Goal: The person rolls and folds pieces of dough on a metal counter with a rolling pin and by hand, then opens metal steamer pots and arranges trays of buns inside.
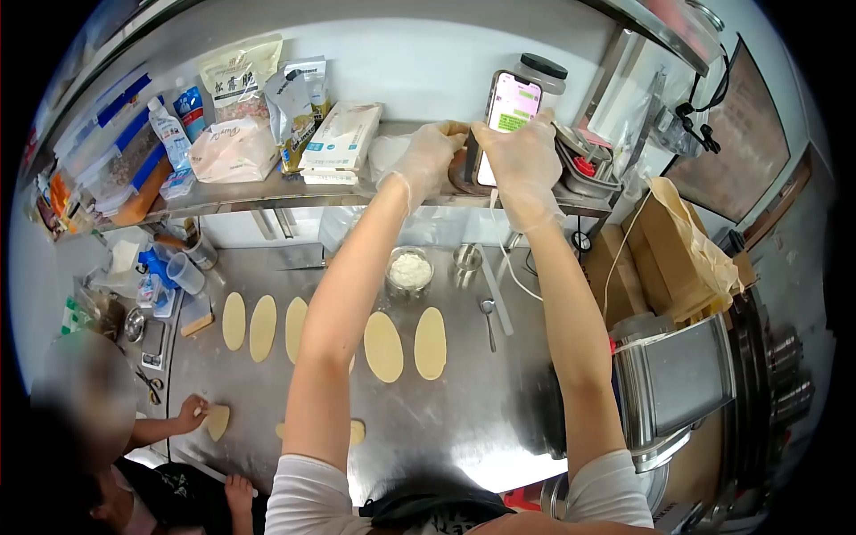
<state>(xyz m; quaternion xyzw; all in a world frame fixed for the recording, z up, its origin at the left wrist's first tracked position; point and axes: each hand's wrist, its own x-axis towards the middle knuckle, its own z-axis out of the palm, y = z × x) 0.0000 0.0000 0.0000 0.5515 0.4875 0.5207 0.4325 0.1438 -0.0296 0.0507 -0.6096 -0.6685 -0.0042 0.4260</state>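
Note:
Both my hands wear clear plastic gloves and reach up to the metal shelf. A phone [515, 96] stands there upright, its lit screen showing green message bubbles. My right hand [528, 165] is closed around the phone's lower right part and covers some of the screen. Just left of the phone, my left hand [430, 159] has its fingers bent together by a dark upright object [471, 159]; what they grip is hidden. Behind the phone is a clear jar with a black lid [543, 68]. A white cable [510, 259] hangs below the phone.
Flat oval dough pieces [383, 347] lie on the steel table [473, 419] below, with a bowl of white filling [410, 270] and a spoon [489, 323]. Bags and boxes [341, 138] fill the shelf's left. At lower left, a co-worker's hand [192, 414] touches a dough piece [217, 423].

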